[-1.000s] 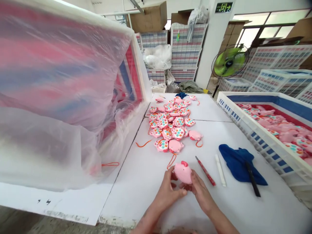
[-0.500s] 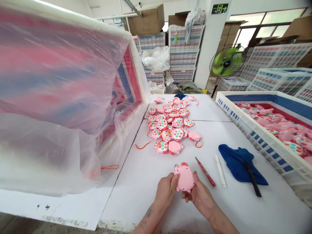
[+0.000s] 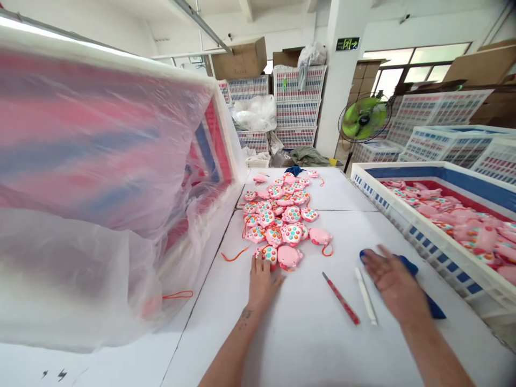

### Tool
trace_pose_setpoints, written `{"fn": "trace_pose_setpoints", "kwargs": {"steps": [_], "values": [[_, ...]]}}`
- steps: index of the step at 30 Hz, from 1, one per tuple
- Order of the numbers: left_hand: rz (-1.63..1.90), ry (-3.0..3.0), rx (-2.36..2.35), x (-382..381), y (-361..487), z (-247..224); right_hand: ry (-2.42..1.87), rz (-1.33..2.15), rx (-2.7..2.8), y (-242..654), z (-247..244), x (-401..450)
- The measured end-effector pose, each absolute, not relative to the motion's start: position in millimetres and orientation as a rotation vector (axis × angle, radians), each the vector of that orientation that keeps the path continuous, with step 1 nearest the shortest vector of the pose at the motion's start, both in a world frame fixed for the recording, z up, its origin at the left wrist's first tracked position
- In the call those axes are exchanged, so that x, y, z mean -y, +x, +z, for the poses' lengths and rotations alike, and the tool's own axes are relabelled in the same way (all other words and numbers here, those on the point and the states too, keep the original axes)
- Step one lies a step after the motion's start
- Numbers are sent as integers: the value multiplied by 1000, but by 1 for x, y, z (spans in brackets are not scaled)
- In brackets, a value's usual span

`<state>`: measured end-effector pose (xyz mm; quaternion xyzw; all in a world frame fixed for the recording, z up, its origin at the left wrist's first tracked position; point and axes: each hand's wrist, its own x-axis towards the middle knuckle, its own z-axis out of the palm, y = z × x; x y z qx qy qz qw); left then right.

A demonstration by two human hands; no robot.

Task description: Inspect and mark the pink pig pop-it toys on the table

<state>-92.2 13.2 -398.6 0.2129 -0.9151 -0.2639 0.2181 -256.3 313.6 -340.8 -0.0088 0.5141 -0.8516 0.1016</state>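
A plastic-covered frame [image 3: 100, 215] stands left of your left hand, and a crate of pink toys [image 3: 435, 242] sits right of your right hand. On the white table [image 3: 306, 344], the pile of pink toys [image 3: 278, 220] lies just ahead of your left hand [image 3: 262, 285], its fingers open against one toy [image 3: 269, 254]. Your right hand [image 3: 393, 282] is open over a blue cloth [image 3: 410, 266]. A red-handled tool [image 3: 342, 299] and white stick [image 3: 365, 295] lie between your hands, clear of both.

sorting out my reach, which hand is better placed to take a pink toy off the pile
Probably your left hand: its fingertips are right at the near edge of the pile of pink pig-shaped toys. Your right hand is farther off, over the blue cloth.
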Motion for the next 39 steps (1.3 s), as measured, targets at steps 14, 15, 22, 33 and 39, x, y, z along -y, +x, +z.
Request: {"fn": "trace_pose_setpoints", "kwargs": {"steps": [14,15,22,33,39], "values": [[-1325,-18,2671,-76,-24,-369,-268,-1811,-1382,-152,-388,-229],[-1433,54,2590,-78,-22,-369,-238,-1846,-1335,-151,-389,-231],[-2362,398,1857,-94,-30,-361,-160,-1869,-1170,-135,-385,-240],[-2410,407,1765,-103,-34,-361,-426,-1779,-1295,-124,-382,-242],[-2569,468,1728,-109,-31,-357,-186,-1887,-1257,-117,-388,-239]]}}
